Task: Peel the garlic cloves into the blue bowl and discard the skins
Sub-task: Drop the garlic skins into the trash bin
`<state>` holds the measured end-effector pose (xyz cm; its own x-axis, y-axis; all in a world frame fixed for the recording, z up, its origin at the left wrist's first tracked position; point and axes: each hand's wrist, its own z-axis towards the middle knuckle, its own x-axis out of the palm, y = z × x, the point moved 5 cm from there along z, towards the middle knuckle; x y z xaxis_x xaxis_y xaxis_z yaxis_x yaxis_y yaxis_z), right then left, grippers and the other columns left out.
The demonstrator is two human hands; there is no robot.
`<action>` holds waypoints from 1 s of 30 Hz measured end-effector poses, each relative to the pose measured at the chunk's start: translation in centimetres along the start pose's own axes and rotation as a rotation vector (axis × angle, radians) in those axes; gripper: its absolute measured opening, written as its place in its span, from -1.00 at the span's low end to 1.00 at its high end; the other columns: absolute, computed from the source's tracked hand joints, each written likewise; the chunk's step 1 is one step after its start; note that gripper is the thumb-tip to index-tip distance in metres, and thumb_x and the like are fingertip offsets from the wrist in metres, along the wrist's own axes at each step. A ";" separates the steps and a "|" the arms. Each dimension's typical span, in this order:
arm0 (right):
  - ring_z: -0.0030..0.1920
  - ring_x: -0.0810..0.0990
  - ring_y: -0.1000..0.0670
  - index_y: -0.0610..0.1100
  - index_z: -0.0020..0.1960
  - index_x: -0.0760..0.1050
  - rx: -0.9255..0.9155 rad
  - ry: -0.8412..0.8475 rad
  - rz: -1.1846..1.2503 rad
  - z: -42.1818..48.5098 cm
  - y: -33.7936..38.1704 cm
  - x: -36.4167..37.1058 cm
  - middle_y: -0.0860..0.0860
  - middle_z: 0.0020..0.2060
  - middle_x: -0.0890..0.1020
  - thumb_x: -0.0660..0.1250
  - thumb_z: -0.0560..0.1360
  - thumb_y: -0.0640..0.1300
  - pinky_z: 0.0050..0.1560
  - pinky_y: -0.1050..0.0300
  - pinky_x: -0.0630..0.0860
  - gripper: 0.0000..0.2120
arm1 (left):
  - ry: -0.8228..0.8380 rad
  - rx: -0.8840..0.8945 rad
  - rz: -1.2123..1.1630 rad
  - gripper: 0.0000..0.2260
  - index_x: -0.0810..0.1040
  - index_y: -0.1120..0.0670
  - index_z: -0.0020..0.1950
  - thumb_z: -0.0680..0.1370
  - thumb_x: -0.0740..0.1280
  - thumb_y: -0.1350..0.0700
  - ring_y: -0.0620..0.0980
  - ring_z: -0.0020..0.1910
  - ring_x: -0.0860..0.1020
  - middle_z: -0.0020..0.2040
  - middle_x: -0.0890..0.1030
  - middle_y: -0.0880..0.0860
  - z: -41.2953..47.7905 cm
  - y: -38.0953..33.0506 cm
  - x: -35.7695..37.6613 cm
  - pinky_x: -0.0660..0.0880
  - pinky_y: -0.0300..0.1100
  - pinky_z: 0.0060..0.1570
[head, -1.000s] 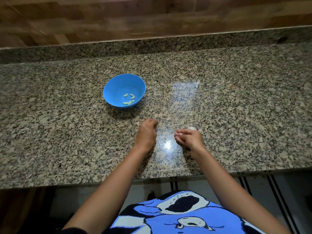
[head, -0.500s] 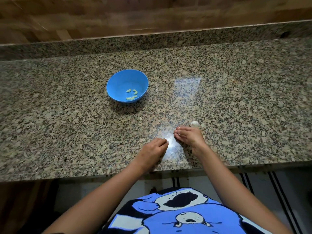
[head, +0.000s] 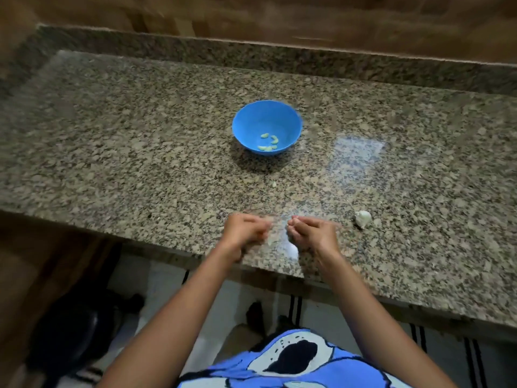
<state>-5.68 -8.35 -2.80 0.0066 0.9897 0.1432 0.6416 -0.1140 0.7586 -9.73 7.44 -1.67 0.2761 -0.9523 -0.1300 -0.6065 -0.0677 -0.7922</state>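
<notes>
A: Blue bowl (head: 251,127) out on the granite bench (head: 140,135), well beyond both hands.
B: Anything in it?
A: A few peeled cloves (head: 269,142), pale, lying at the bottom.
B: And the left hand (head: 246,233)?
A: Near the front edge of the bench, fingers curled in, blurred by motion. Cannot tell whether gripping anything.
B: Right hand (head: 310,233)?
A: Just beside the left, a narrow gap between, fingers likewise curled. Something pale at the fingertips, too smeared to name; cannot tell if pinched.
B: Unpeeled garlic?
A: White garlic (head: 363,219) lying on the bench, near the right hand on its right side, apart from it.
B: Anything else?
A: Small pale scrap (head: 274,184) between bowl and hands, alone on the stone; skin or clove, cannot tell. Wood wall (head: 251,21) behind the bench's raised back edge. Blue printed shirt (head: 279,368) at the bottom of the view, below the bench edge.
</notes>
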 end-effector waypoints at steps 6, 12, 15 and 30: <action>-0.32 0.61 0.03 -0.34 -0.05 0.56 0.100 0.410 -0.165 -2.3 -2.8 12.6 -0.15 -0.26 0.62 0.34 0.48 -0.28 -0.28 0.22 0.59 -0.89 | -0.205 -0.177 -1.069 -0.64 0.60 0.30 -0.36 0.55 0.15 0.44 -0.11 -0.48 0.60 -0.43 0.61 0.10 -3.7 4.7 -10.8 0.57 -0.32 -0.38; -0.42 0.62 0.11 -0.39 -0.10 0.52 0.232 0.759 -0.372 -7.2 -11.6 26.4 -0.06 -0.43 0.64 0.27 0.46 -0.44 -0.32 0.35 0.56 -0.93 | -0.581 -0.065 -1.429 -0.59 0.60 0.31 -0.43 0.56 0.14 0.45 -0.05 -0.51 0.60 -0.45 0.61 0.14 -10.2 12.7 -21.9 0.55 -0.30 -0.44; -0.36 0.65 0.07 -0.40 -0.01 0.53 0.290 0.885 -0.474 -10.8 -16.9 32.5 -0.15 -0.29 0.65 0.31 0.43 -0.45 -0.28 0.32 0.57 -0.85 | -0.772 0.001 -1.538 -0.75 0.54 0.29 -0.22 0.57 0.14 0.44 -0.05 -0.47 0.61 -0.45 0.61 0.12 -14.0 17.2 -28.1 0.55 -0.31 -0.39; -0.17 0.54 -0.04 -0.42 0.19 0.41 0.353 0.893 -0.634 -15.4 -27.3 50.2 -0.30 0.19 0.50 0.17 0.51 -0.45 -0.26 0.30 0.57 -0.74 | -1.007 0.087 -1.693 -0.86 0.52 0.33 0.05 0.55 0.22 0.40 0.00 -0.06 0.57 -0.06 0.59 0.18 -19.1 28.1 -46.1 0.42 -0.14 0.17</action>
<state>-34.65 43.16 -6.54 -0.8498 0.4295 0.3057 0.5150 0.5525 0.6554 -53.76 43.73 -6.54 0.7027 0.5492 0.4524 0.7113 -0.5279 -0.4641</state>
